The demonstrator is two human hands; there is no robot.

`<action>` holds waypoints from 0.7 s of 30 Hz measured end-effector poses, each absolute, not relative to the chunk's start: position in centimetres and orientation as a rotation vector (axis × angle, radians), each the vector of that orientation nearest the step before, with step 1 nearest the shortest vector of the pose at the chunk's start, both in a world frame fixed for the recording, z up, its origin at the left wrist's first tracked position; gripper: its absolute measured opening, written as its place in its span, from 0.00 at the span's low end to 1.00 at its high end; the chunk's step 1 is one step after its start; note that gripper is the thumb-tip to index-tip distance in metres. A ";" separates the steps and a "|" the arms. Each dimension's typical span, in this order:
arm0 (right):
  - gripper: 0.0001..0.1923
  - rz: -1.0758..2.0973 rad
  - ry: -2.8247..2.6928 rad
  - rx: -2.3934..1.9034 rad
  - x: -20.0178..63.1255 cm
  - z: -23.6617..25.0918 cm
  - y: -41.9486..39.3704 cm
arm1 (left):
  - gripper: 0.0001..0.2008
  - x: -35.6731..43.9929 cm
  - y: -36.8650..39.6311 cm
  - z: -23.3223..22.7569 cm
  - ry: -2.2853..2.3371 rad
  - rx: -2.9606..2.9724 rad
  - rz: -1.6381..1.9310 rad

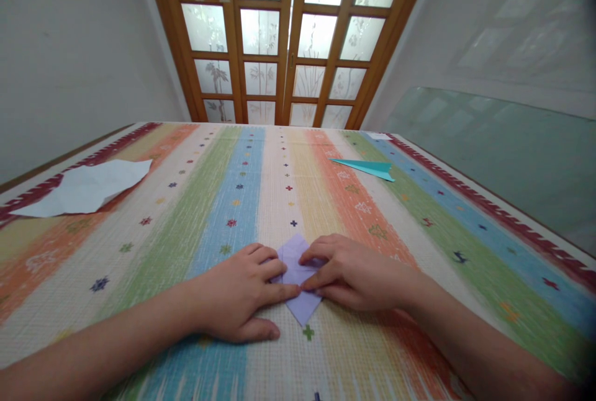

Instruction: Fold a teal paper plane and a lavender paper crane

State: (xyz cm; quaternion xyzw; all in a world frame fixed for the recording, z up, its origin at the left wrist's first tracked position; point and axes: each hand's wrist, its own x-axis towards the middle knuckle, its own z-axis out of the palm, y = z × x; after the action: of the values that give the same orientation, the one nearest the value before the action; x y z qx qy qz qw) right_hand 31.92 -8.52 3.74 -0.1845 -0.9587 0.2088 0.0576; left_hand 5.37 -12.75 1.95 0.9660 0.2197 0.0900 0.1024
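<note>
Both hands press flat on a small folded lilac paper piece [298, 277] at lower centre of the frame: the left hand [239, 292] lies fingers extended over its left edge, the right hand [347, 270] pins its right side with bent fingertips. Neither grip closes around it. The paper lies on a striped, multicoloured table [209, 202]. A folded teal paper plane [370, 168] sits at upper right, a torn white paper sheet [86, 187] at left.

On the worktop [261, 190], the folded paper [298, 277] lies at the near middle. The left hand [237, 292] rests on its left edge, the right hand [344, 270] on its right. The paper plane [370, 168] lies far right of it, the crumpled sheet [88, 187] far left.
</note>
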 end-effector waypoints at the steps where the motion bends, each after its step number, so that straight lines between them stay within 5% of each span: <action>1: 0.15 0.613 -2.928 -0.565 31.9 3.9 -8.7 | 0.28 5.3 -12.8 2.0 0.654 2.839 0.263; 21: 0.12 0.709 -3.058 -0.844 34.0 5.3 -8.0 | 0.19 3.8 -12.3 2.5 0.629 2.651 0.310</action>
State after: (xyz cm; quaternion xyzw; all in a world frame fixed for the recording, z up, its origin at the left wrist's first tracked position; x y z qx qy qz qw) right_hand 34.01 -7.99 5.28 -0.2592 -0.9394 0.2177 -0.0546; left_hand 3.83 -12.27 2.51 0.9476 0.2247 0.1109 0.1982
